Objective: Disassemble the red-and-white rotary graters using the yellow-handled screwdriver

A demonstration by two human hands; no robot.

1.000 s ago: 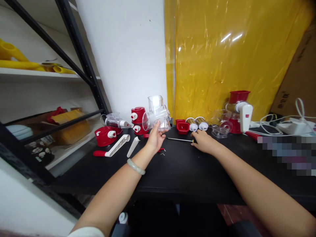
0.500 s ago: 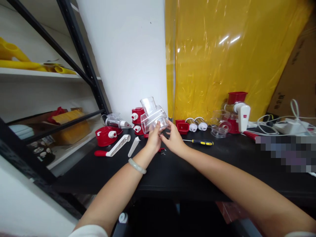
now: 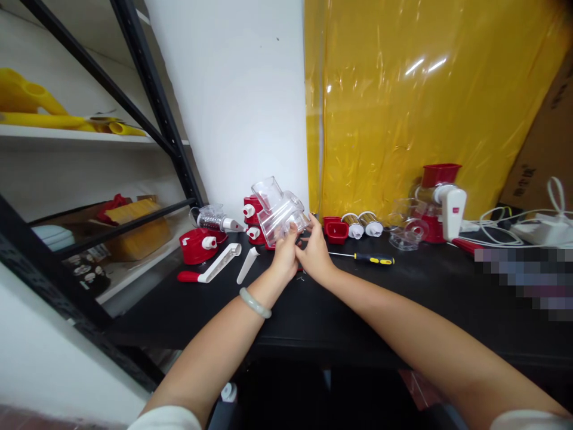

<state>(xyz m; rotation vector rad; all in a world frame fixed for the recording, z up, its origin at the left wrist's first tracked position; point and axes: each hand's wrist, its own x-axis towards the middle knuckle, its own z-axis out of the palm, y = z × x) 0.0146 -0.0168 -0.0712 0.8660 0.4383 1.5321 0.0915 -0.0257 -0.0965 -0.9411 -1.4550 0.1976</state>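
The left hand (image 3: 285,258) is closed around the lower end of the clear plastic housing (image 3: 280,212), raised above the surface (image 3: 340,310) and tilted left. The right hand (image 3: 314,251) is partly curled, fingertips at the housing's lower right edge; its grip cannot be confirmed. Left of the left hand: white cover (image 3: 248,266), then red-gripped crank (image 3: 219,266). Right of the right hand: screwdriver (image 3: 375,259). Beyond the right hand: red hopper (image 3: 336,230), two grater drums (image 3: 362,226) alongside. Behind the housing: red bases (image 3: 253,206).

unreadable dark characters (image 3: 524,181) on brown cardboard (image 3: 539,143)
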